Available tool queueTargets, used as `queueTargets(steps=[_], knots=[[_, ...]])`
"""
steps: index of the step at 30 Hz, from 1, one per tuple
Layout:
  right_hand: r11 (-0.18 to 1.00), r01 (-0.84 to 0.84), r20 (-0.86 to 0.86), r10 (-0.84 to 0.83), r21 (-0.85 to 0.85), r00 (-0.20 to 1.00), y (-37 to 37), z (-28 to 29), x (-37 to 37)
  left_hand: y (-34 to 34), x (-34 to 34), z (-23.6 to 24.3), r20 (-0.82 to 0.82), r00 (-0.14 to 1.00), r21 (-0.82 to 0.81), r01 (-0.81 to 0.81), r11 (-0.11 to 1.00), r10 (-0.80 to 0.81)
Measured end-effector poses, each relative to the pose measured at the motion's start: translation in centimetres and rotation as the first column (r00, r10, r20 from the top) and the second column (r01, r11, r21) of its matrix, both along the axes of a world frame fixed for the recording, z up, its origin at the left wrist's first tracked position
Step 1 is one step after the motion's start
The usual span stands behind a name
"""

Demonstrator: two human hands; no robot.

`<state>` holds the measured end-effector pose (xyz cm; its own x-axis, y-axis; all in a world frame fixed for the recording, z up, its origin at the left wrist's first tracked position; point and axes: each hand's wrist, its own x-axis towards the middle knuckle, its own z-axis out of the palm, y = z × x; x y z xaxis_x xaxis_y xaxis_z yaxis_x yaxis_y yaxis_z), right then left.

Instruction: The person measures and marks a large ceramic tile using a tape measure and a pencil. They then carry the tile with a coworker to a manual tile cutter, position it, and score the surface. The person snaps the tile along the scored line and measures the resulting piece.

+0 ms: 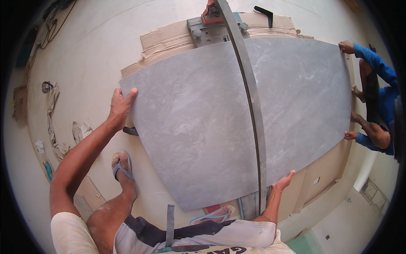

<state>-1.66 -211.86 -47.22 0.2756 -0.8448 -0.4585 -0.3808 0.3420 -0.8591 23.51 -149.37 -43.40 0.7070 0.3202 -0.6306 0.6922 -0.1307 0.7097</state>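
Observation:
A large grey tile lies under the long metal rail of a manual tile cutter, which runs from the far side toward me. My left hand holds the tile's left edge, thumb on top and fingers curled beneath. At the near edge, just right of the rail, my right hand grips the tile with most of its fingers hidden below it. Across on the right, a co-worker in blue sleeves has one hand at the far right corner and another hand lower on the right edge.
Beyond the tile, the cutter's metal base and red head rest on cardboard. A black angled piece lies there too. Crumpled cloth is on the floor at left. My sandalled feet stand close to the tile's near side.

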Motion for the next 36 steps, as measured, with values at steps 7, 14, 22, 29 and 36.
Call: queueTargets(steps=[7, 14, 22, 29, 36], knots=[[0.999, -0.018, 0.052, 0.016, 0.038, 0.999, -0.1, 0.0, -0.1, 0.2, -0.1, -0.2, 0.025, 0.999, -0.055, 0.023, 0.998, -0.022], [0.999, -0.032, 0.019, 0.033, -0.026, 0.999, 1.0, 0.7, 0.5, 0.6, -0.2, -1.0, 0.062, 0.998, -0.048, 0.029, 0.998, -0.026], [0.999, -0.033, 0.088, 0.030, 0.025, 0.996, -0.2, -0.4, -0.2, 0.3, -0.1, -0.7, 0.075, 0.997, -0.108, 0.014, 0.994, -0.006], [0.998, 0.027, -0.013, -0.028, -0.059, 1.000, 1.1, 0.2, 1.3, 0.1, -0.1, -0.5, 0.060, 0.998, -0.052, 0.018, 0.998, -0.015], [0.997, 0.011, 0.000, -0.011, -0.074, 1.000, 0.7, 0.0, 0.8, -0.1, -0.1, -0.4, 0.071, 0.997, -0.099, 0.024, 0.995, -0.017]])
